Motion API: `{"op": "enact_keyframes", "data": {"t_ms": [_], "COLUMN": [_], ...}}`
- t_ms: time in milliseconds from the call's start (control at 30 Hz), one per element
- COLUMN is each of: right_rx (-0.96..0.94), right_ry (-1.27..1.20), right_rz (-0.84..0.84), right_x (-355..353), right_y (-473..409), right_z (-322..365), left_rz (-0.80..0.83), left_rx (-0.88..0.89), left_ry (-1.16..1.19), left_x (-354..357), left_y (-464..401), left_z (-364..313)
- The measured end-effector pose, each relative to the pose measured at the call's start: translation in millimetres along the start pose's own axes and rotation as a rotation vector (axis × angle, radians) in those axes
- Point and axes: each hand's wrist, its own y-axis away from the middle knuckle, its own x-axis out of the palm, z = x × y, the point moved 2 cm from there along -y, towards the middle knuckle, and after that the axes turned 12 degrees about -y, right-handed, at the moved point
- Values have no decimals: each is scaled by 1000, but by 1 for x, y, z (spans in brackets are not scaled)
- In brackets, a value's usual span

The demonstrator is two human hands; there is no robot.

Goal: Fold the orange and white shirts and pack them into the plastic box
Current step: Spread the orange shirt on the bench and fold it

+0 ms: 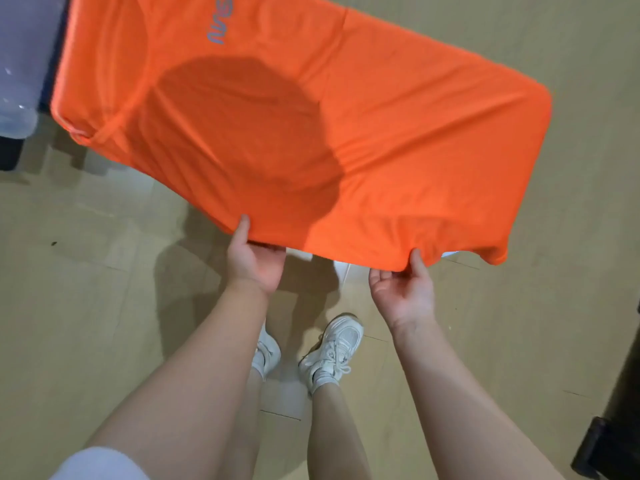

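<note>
The orange shirt (398, 116) is spread out flat in the air in front of me, with a grey printed logo near its far edge. My left hand (254, 259) pinches the shirt's near edge, thumb on top and fingers under the cloth. My right hand (403, 285) pinches the same edge further right. A sliver of white cloth (450, 254) shows just under the orange edge; what it is cannot be told. At the top left stands part of a translucent plastic box (20, 64).
Beige tiled floor (86, 289) lies below. My feet in white sneakers (332, 351) stand under the shirt's near edge. A dark piece of furniture (613, 427) stands at the right edge, and a dark base sits under the box at the left.
</note>
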Motion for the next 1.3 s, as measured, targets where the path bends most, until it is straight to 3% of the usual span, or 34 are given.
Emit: {"op": "enact_keyframes", "data": {"t_ms": [133, 267, 467, 600, 700, 733, 867, 967, 1133, 1300], "right_rx": [-63, -191, -429, -437, -560, -588, -612, -552, -541, -624], "right_ry": [24, 209, 523, 870, 1036, 1048, 1008, 1045, 1190, 1366], "right_rz": [-167, -191, -97, 7, -93, -134, -268, -244, -100, -159], "right_x": [1, 26, 99, 119, 96, 87, 58, 44, 51, 60], "right_y": [37, 68, 81, 67, 63, 63, 60, 46, 22, 20], "right_z": [22, 45, 73, 80, 93, 100, 131, 148, 155, 157], "left_rz": [-192, -426, -444, -267, -316, -263, 186, 375, 345, 253], "left_rx": [62, 171, 272, 300, 426, 471, 472, 647, 682, 771], "left_ry": [-1, -153, -130, -339, -863, -1036, -1570, -1837, -2016, -2047], "left_x": [2, 25, 107, 142, 149, 150, 159, 165, 176, 181], "left_y": [41, 78, 84, 54, 57, 63, 84, 82, 69, 66], "left_z": [-24, -61, -106, -116, -94, -80, -14, 25, 61, 74]}}
